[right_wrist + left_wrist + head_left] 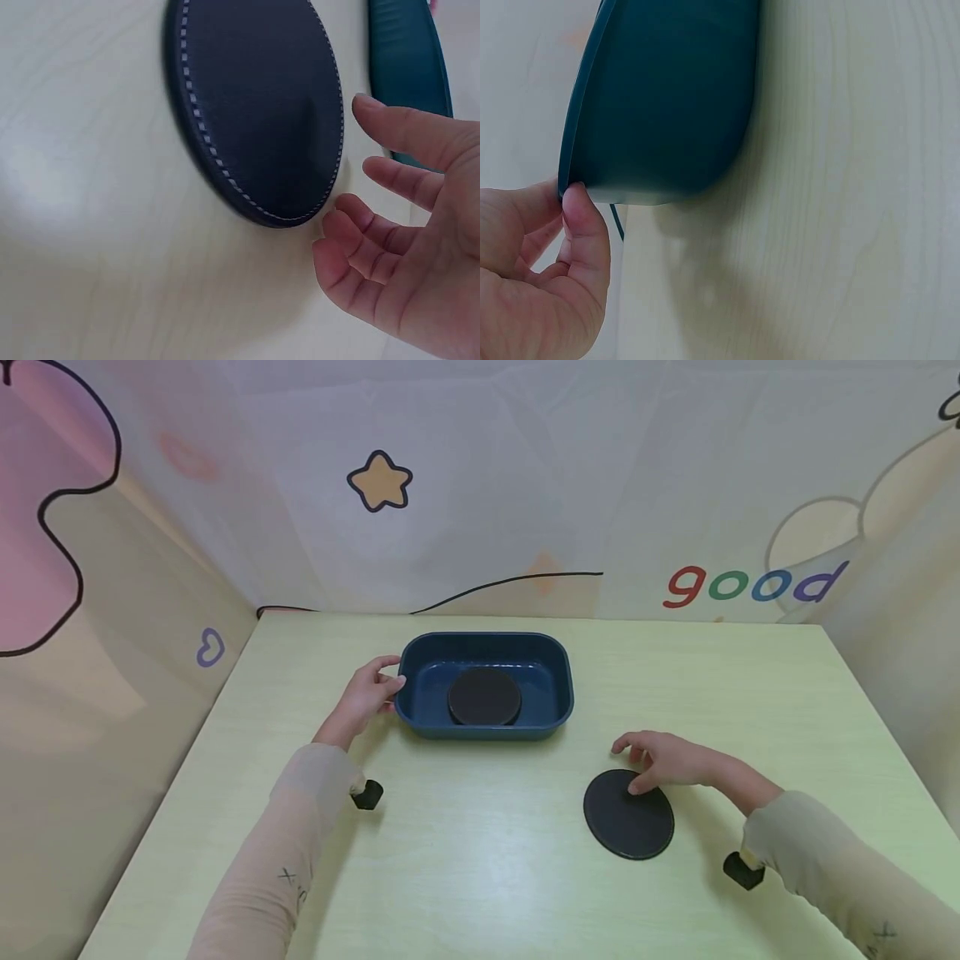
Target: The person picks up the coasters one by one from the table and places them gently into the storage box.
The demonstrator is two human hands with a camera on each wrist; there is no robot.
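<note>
A dark blue rectangular basin with rounded corners stands toward the back of the table. My left hand pinches its rim at the left side, thumb and fingers meeting there in the left wrist view. Inside the basin lies a black round piece, thick like a coaster or a stack of them. To the right and nearer me, a black round coaster with pale edge stitching lies flat on the table. Just over its far edge hovers my right hand, fingers loosely bent and apart, holding nothing.
The pale wooden table runs back to a printed cloth backdrop, with more cloth hanging at both sides. Black wrist-mounted devices sit under the left sleeve and the right sleeve.
</note>
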